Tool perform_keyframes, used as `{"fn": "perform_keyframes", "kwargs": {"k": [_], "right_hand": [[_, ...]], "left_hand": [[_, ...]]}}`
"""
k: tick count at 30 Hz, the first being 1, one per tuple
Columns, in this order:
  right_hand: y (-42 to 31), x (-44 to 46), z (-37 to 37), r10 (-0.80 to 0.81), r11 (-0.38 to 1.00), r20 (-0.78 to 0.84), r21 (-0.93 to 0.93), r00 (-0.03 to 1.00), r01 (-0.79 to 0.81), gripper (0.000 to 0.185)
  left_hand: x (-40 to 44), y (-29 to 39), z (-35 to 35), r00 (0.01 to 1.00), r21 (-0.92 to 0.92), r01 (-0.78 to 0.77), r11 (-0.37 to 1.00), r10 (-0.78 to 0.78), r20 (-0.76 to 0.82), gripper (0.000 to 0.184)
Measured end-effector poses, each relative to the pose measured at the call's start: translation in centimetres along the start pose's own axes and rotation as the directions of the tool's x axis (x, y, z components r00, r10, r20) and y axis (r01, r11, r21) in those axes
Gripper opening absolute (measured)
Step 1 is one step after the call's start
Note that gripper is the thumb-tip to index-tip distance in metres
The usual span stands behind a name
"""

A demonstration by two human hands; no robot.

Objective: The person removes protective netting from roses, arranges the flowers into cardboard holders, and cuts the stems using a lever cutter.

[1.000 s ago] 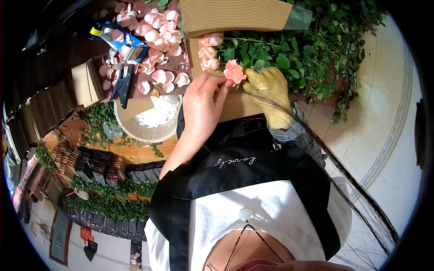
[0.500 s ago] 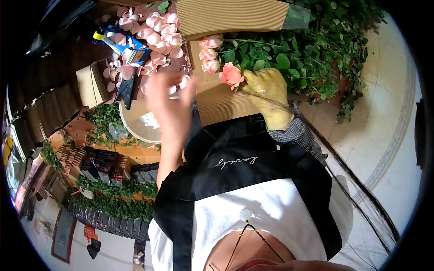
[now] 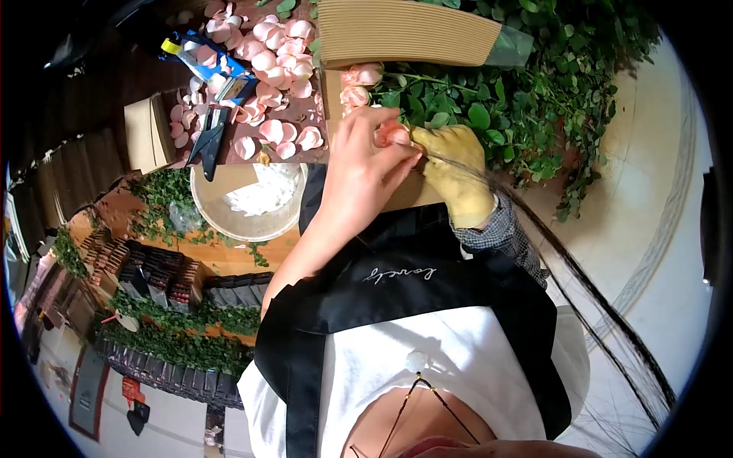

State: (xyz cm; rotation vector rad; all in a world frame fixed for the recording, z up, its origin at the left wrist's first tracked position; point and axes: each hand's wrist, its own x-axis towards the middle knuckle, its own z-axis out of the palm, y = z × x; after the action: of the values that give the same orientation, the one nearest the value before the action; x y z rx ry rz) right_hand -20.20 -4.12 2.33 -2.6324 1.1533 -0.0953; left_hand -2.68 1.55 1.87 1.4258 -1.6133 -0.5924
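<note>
A pink rose point(image 3: 392, 133) is held over the corrugated cardboard between my two hands. My right hand point(image 3: 454, 172), in a yellow glove, is closed around it just below the bloom; the stem is mostly hidden. The bare fingers of my left hand point(image 3: 363, 160) are closed on the bloom's outer petals from the left side and cover part of it. Just beyond lie more pink roses point(image 3: 365, 74), their leafy stems point(image 3: 458, 95) stretching to the right. Loose pink petals point(image 3: 279, 65) are scattered on the table at the left.
A folded corrugated cardboard sheet point(image 3: 408, 30) lies at the back. To the left are a black hand tool point(image 3: 209, 141), a blue object with a yellow end point(image 3: 206, 65) and a cardboard piece point(image 3: 149, 133). A round bucket point(image 3: 210, 210) holding white pieces stands below the table's edge.
My left hand has moved right, from above the bucket and petals onto the rose. My gloved right hand stays around the rose, nearly in place. The bucket is now uncovered.
</note>
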Motion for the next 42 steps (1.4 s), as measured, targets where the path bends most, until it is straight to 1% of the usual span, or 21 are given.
{"fn": "perform_keyframes", "kwargs": {"k": [2,4,6,8,10,12,14,16,17,20,24,25,27,28,30,34,35,37,40,41,42], "right_hand": [[0.2,0.3,-0.4,-0.035,0.999,0.013,0.003,0.999,0.035,0.020],[0.4,0.8,-0.5,0.017,0.999,0.135,0.033,0.991,-0.021,0.015],[0.5,1.4,-0.4,0.029,0.998,0.209,0.040,0.977,-0.039,0.014],[0.8,2.0,-0.2,0.034,0.982,0.263,0.171,0.964,-0.081,0.012],[1.4,3.3,-0.5,-0.030,0.983,0.338,0.179,0.940,-0.033,0.014],[1.3,5.4,-0.7,-0.183,0.981,0.512,0.036,0.839,0.192,0.016],[2.2,6.4,2.5,-0.263,0.952,0.537,0.010,0.802,0.305,0.020],[3.4,6.6,7.1,-0.385,0.900,0.559,0.051,0.734,0.433,0.022],[3.0,7.3,8.1,-0.403,0.915,0.431,0.183,0.807,0.359,0.024],[1.8,8.4,5.9,-0.401,0.911,0.524,0.144,0.751,0.386,0.022],[2.3,7.3,2.3,-0.177,0.981,0.696,0.071,0.696,0.179,0.033],[1.6,8.0,1.5,-0.187,0.977,0.709,0.062,0.679,0.205,0.033],[0.1,9.4,0.8,0.042,0.997,0.563,0.035,0.825,-0.075,0.035],[0.6,9.6,1.6,0.040,0.998,0.577,0.020,0.816,-0.063,0.035],[2.1,9.7,4.1,0.037,0.973,0.513,-0.213,0.858,0.086,0.038],[0.6,10.5,6.7,0.154,0.875,0.515,-0.468,0.843,0.126,0.033],[1.2,10.2,7.1,0.142,0.877,0.521,-0.461,0.842,0.137,0.033],[3.0,9.0,7.6,0.034,0.943,0.371,-0.319,0.928,0.094,0.034],[4.4,9.5,7.5,0.034,0.990,0.391,-0.139,0.920,0.022,0.029],[3.9,9.9,7.0,0.167,0.985,0.486,-0.037,0.858,-0.170,0.032],[4.3,10.0,7.1,0.170,0.984,0.484,-0.035,0.859,-0.175,0.032]], "left_hand": [[-0.4,0.4,-0.7,0.998,-0.036,0.055,0.998,-0.055,0.013,0.015],[-1.0,-0.3,-2.1,0.995,-0.072,0.078,0.994,-0.073,0.068,0.014],[-2.5,-1.5,-4.0,0.968,-0.081,0.250,0.965,-0.251,0.003,0.010],[-4.2,-4.4,-5.9,0.869,-0.033,0.478,0.878,-0.478,-0.126,0.015],[-5.6,-6.6,-7.3,0.840,0.358,0.534,0.766,-0.433,-0.327,0.039],[-7.0,-7.9,-7.5,0.812,0.433,0.583,0.688,-0.466,-0.352,0.044],[-7.6,-8.3,-7.2,0.780,0.330,0.625,0.707,-0.584,-0.225,0.042],[-7.9,-8.6,-6.1,0.793,0.187,0.609,0.771,-0.588,-0.162,0.029],[-7.8,-8.6,-5.4,0.773,0.153,0.634,0.758,-0.617,-0.147,0.027],[-8.4,-9.3,-4.2,0.721,0.105,0.692,0.714,-0.676,-0.151,0.020],[-9.5,-10.3,-3.7,0.676,-0.030,0.721,0.693,-0.712,-0.190,0.019],[-9.8,-10.8,-3.3,0.679,-0.059,0.710,0.702,-0.704,-0.208,0.020],[-10.1,-11.5,-2.5,0.688,-0.130,0.675,0.726,-0.683,-0.246,0.021],[-10.1,-11.8,-2.0,0.674,-0.151,0.682,0.715,-0.696,-0.249,0.021],[-9.9,-12.3,-1.3,0.729,-0.191,0.625,0.757,-0.654,-0.204,0.022],[-9.4,-12.1,-2.3,0.752,-0.190,0.610,0.769,-0.638,-0.165,0.023],[-9.7,-12.3,-2.1,0.745,-0.187,0.618,0.764,-0.645,-0.172,0.023],[-10.3,-12.5,-1.4,0.738,-0.195,0.633,0.749,-0.661,-0.140,0.022],[-10.0,-12.3,-1.1,0.749,-0.218,0.612,0.760,-0.646,-0.150,0.021],[-9.8,-12.1,-1.3,0.755,-0.225,0.603,0.765,-0.639,-0.147,0.021],[-9.7,-12.2,-1.3,0.758,-0.223,0.602,0.767,-0.636,-0.144,0.021]]}}
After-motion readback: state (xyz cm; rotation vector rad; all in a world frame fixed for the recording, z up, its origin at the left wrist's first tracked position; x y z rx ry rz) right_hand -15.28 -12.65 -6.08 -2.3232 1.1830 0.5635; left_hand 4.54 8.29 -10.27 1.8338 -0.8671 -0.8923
